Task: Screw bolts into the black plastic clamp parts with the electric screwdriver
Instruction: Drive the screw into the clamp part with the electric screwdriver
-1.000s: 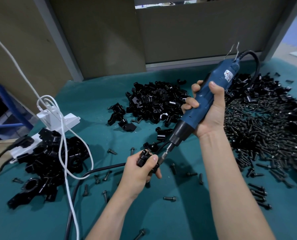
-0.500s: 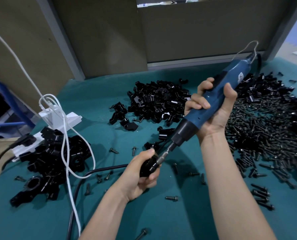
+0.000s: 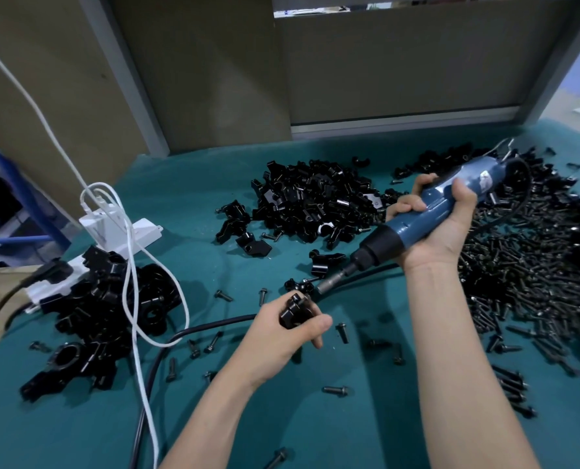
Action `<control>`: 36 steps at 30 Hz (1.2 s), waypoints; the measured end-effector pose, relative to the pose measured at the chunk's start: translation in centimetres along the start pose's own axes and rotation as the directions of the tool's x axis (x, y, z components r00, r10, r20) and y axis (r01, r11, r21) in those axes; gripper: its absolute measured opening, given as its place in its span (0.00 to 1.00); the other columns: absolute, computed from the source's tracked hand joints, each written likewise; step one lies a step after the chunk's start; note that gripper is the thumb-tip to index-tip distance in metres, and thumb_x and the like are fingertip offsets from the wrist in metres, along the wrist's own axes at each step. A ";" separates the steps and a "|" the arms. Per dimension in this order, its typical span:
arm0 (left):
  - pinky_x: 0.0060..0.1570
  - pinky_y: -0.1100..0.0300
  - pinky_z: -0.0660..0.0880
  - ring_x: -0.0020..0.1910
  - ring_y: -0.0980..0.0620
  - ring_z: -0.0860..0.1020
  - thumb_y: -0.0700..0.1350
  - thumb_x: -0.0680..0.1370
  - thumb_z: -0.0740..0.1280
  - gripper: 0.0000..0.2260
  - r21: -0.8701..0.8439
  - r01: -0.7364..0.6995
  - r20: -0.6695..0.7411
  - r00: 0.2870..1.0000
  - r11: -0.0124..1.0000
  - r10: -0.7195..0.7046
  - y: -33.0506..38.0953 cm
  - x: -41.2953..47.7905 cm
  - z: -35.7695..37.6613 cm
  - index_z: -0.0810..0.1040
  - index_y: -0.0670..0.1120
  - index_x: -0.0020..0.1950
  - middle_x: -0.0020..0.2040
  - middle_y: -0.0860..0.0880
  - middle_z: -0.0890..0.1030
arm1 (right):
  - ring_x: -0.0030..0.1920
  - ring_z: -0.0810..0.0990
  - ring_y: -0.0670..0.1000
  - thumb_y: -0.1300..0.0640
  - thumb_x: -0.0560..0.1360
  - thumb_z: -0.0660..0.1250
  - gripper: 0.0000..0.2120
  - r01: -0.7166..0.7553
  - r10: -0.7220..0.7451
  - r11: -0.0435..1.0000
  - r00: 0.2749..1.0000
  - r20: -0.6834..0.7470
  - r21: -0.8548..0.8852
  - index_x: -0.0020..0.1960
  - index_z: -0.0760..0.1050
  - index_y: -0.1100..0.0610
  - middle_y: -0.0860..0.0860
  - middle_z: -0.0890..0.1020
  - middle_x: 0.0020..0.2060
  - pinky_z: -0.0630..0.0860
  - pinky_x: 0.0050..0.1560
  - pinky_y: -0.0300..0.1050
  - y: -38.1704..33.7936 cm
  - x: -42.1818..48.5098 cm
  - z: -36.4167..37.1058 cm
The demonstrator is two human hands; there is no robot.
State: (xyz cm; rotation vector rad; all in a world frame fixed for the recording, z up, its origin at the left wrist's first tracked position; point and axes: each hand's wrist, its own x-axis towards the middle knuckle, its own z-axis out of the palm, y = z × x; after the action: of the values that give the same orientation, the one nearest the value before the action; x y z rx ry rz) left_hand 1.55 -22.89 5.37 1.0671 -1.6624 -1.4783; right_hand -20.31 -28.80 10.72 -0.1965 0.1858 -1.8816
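Observation:
My left hand [image 3: 281, 336] grips a small black plastic clamp part [image 3: 293, 311] above the green mat. My right hand [image 3: 434, 225] holds the blue electric screwdriver [image 3: 427, 218] tilted down to the left. Its metal bit [image 3: 329, 284] sits just right of the clamp part, close to it; whether they touch is unclear. A pile of black clamp parts [image 3: 315, 201] lies beyond the hands. A large heap of black bolts [image 3: 535, 275] spreads to the right of my right arm. Loose bolts [image 3: 336, 389] are scattered on the mat near my left hand.
Assembled black clamps [image 3: 105, 313] are heaped at the left beside a white power strip [image 3: 119, 231] with white cables [image 3: 136, 299]. A black cord [image 3: 207, 328] runs across the mat [image 3: 61, 434] under my left hand. Partition walls stand behind the table.
The screwdriver has drawn up and to the right, tilting flatter, and its bit has come off the clamp part. My left hand turned the clamp part slightly and stayed in place.

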 end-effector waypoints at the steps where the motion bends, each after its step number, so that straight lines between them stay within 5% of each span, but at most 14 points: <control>1: 0.30 0.73 0.66 0.25 0.62 0.71 0.53 0.71 0.71 0.11 0.021 -0.005 -0.020 1.000 1.000 0.006 0.0 0.0 0.1 0.77 0.45 0.42 0.32 0.49 0.82 | 0.23 0.70 0.43 0.49 0.68 0.64 0.10 -0.006 0.006 1.000 1.000 0.004 -0.018 0.45 0.72 0.54 0.45 0.79 0.36 0.70 0.27 0.34 0.1 0.0 0.2; 22: 0.30 0.68 0.67 0.26 0.56 0.68 0.49 0.73 0.68 0.09 0.044 -0.010 -0.043 0.999 0.999 0.012 -0.7 -0.2 0.4 0.74 0.44 0.40 0.26 0.48 0.80 | 0.23 0.69 0.43 0.50 0.68 0.64 0.08 -0.043 0.047 0.993 0.998 0.030 -0.113 0.44 0.72 0.53 0.45 0.77 0.36 0.70 0.27 0.35 1.9 -0.3 0.9; 31: 0.33 0.61 0.69 0.29 0.50 0.70 0.51 0.72 0.67 0.16 0.082 -0.017 -0.059 0.998 0.997 0.021 -0.8 -0.4 0.4 0.70 0.38 0.39 0.25 0.47 0.78 | 0.23 0.69 0.43 0.51 0.69 0.64 0.07 -0.048 0.054 0.992 0.998 0.045 -0.117 0.44 0.71 0.53 0.45 0.78 0.36 0.70 0.27 0.35 2.1 -0.4 0.8; 36: 0.26 0.67 0.65 0.22 0.55 0.66 0.50 0.72 0.67 0.15 -0.004 -0.015 -0.013 1.000 1.000 0.015 -0.5 -0.2 0.2 0.70 0.39 0.38 0.23 0.48 0.77 | 0.23 0.70 0.44 0.54 0.52 0.81 0.25 -0.069 0.075 0.997 0.981 0.176 -0.041 0.43 0.73 0.54 0.46 0.78 0.36 0.70 0.26 0.36 2.2 -0.6 1.0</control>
State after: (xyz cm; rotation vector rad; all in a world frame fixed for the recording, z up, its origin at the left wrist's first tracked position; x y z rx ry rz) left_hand 1.58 -22.63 4.89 1.0584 -1.6539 -1.4616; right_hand -17.92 -28.97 11.23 -0.3751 0.1018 -1.7793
